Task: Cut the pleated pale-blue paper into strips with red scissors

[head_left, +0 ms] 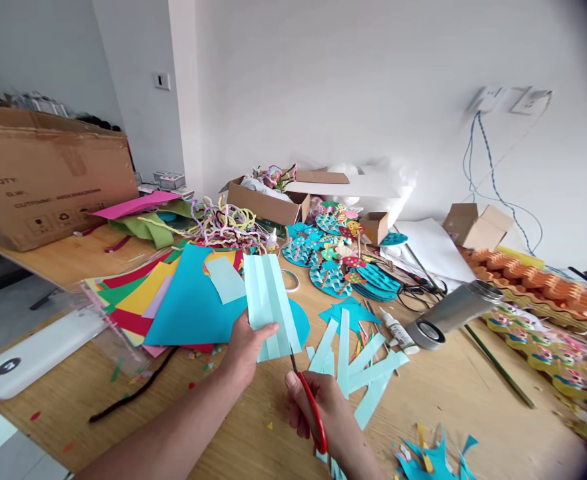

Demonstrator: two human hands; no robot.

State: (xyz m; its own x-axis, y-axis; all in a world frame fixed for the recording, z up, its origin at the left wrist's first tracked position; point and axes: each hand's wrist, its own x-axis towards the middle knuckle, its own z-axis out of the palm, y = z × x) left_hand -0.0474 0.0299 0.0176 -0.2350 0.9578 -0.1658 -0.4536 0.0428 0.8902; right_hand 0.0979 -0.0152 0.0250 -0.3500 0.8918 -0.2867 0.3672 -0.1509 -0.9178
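My left hand pinches a creased sheet of pale aqua paper near its lower left edge, thumb on top, holding it up above the table. A pair of red-handled scissors is gripped in my right hand, with the blades at the bottom right edge of that sheet. Cut pale aqua paper strips lie in a loose pile just beyond and to the right of my right hand. Behind the sheet are a large blue sheet and a small pale aqua piece.
Right of the strips are a glue bottle and a metal flask lying over. Egg trays line the right side. Blue paper scraps lie at the front right. A large cardboard box stands at the left.
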